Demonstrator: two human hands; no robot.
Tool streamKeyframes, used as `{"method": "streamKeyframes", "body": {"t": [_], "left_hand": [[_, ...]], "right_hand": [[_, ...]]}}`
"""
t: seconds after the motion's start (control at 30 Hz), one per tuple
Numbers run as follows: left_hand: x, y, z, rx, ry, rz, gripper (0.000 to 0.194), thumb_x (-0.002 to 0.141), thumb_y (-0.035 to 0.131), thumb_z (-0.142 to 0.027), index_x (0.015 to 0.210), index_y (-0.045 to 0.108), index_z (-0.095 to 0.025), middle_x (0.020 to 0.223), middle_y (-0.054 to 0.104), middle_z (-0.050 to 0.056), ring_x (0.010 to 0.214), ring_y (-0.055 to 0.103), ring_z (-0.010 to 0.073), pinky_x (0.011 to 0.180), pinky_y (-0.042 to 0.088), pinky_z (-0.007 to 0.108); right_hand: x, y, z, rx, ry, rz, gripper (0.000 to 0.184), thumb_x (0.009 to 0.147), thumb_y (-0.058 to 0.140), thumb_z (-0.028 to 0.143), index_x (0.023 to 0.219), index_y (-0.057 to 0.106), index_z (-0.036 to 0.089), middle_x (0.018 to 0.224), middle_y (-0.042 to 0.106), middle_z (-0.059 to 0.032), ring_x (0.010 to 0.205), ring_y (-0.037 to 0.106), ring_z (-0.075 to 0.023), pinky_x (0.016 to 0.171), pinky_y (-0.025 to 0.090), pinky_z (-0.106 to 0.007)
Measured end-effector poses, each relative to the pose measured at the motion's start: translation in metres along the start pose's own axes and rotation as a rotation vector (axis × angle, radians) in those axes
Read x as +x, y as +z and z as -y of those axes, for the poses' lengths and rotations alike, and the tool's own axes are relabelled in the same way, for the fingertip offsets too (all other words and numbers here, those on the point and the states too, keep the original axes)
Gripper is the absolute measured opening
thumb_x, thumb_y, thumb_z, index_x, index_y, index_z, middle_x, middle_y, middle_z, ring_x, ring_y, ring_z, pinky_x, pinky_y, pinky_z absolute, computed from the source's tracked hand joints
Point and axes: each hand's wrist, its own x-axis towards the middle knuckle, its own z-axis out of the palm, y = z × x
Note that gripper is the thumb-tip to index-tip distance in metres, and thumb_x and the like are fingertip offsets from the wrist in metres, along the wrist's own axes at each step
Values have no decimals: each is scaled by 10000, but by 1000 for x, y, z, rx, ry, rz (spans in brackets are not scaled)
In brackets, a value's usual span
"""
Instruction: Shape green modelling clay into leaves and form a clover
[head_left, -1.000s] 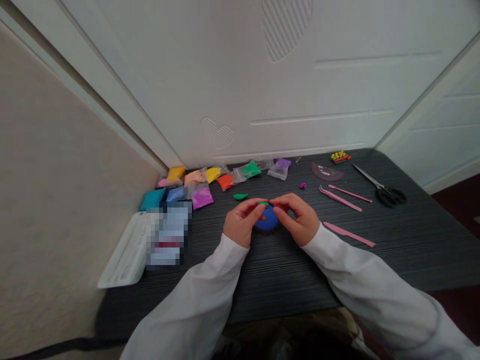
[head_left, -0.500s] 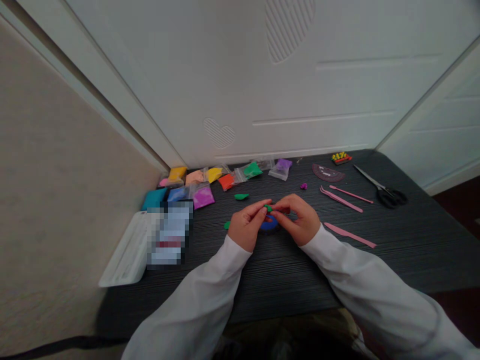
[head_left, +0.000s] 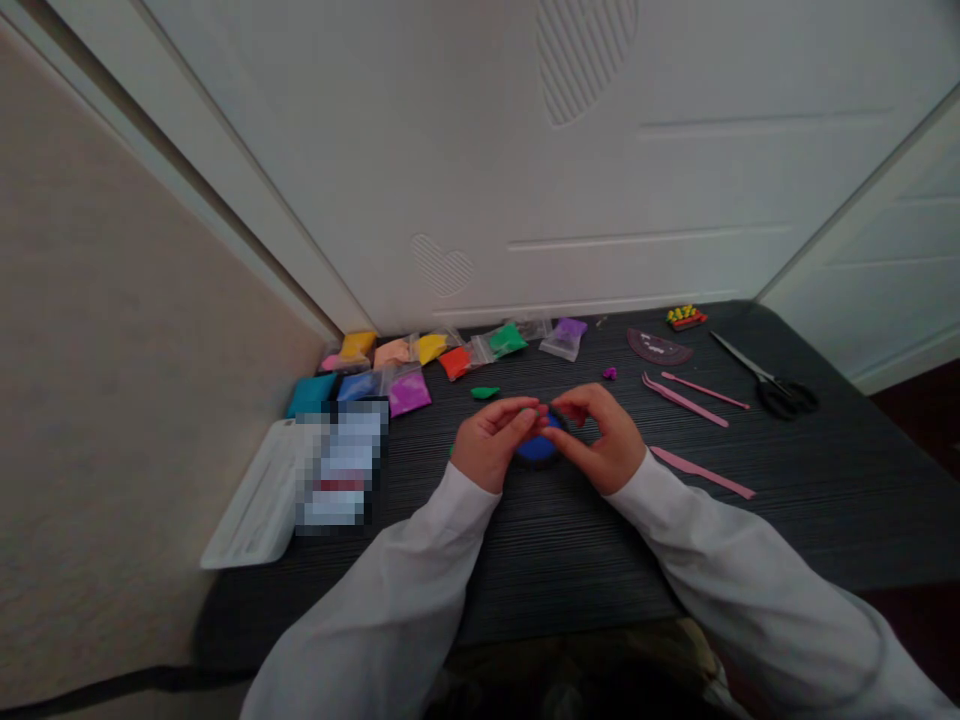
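My left hand (head_left: pixel 491 442) is closed in a pinch on a small piece of green clay, nearly all of it hidden by the fingers. Facing it, my right hand (head_left: pixel 602 440) has its thumb and forefinger apart with nothing visible between them. Under my fingertips lies a round blue piece with a dark rim (head_left: pixel 536 450), partly covered. Beyond the left hand a leaf-shaped green clay piece (head_left: pixel 485 393) rests on the dark table. A small purple clay lump (head_left: pixel 610 373) sits past my right hand.
Bags of coloured clay, such as the green bag (head_left: pixel 508 340), line the back. Pink tweezers (head_left: pixel 686 400), a pink knife (head_left: pixel 703 472), a thin pink tool (head_left: pixel 705 390) and scissors (head_left: pixel 769 385) lie right. A white tray (head_left: pixel 251 510) and a blurred-out device (head_left: pixel 341 465) are left.
The right fingers have parted from the green clay, which stays in my left hand and is now mostly covered. More of the round blue piece shows. The view has shifted slightly.
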Motion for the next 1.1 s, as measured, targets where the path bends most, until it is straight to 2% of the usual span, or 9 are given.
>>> {"method": "streamKeyframes", "body": {"t": [0.1,0.23,0.37,0.5,0.57,0.7,0.9,1.0,1.1], "left_hand": [[3,-1,-3,-73,-2,-58,202,671,627,-216,866,628,-165,811,674,27,723,625,113,753,486,276],[2,1,-6,-153,-42,-86,257,630,657,-183,881,628,-137,814,675,52,709,626,113,714,494,243],[2,2,-6,-116,-46,-84,213,597,686,-183,792,634,-114,659,666,35,525,586,75,525,481,181],[4,-1,-4,-111,-9,-92,184,559,711,-212,671,595,-125,497,592,-27,380,491,50,352,367,146],[4,-1,-3,-117,9,-90,207,528,729,-211,631,565,-140,478,562,-56,372,471,41,351,351,142],[3,1,-2,-110,1,-54,215,483,747,-146,609,573,-137,531,578,-54,434,506,39,436,409,150],[-1,3,-2,-118,-44,-2,181,592,693,-191,754,659,-116,698,652,30,605,591,78,592,480,181],[-1,2,-3,-129,-44,1,195,612,681,-206,785,653,-121,650,636,14,566,583,73,561,479,179],[0,2,-3,-141,-39,-6,164,585,697,-195,724,627,-143,575,598,-24,489,563,78,474,464,187]], "right_hand": [[0,-2,1,-18,-9,-12,230,714,571,218,937,514,201,797,525,-25,710,476,-134,629,418,-277],[0,-4,1,-14,-4,-21,219,735,531,201,953,519,200,820,529,-35,730,488,-140,637,427,-282],[0,-4,0,-19,-8,-36,213,742,518,202,955,521,199,829,536,-40,735,494,-144,634,431,-289],[0,-4,-1,-23,-29,-40,209,741,524,202,951,524,200,817,539,-35,726,497,-143,621,430,-288],[0,-4,-2,-22,-33,-40,209,741,529,195,950,525,197,818,539,-36,727,496,-141,620,431,-285],[0,-4,-2,-24,-37,-40,205,741,532,195,946,525,195,829,541,-38,727,498,-140,625,434,-287],[0,-5,-2,-46,-37,-57,186,755,510,204,940,524,199,851,544,-39,723,501,-140,653,434,-303],[0,-5,-2,-47,-28,-51,184,763,498,198,946,521,197,874,542,-45,727,503,-141,650,434,-302],[0,-5,-1,-44,-19,-39,185,770,490,198,953,517,198,883,540,-47,732,506,-142,653,433,-305]]}}
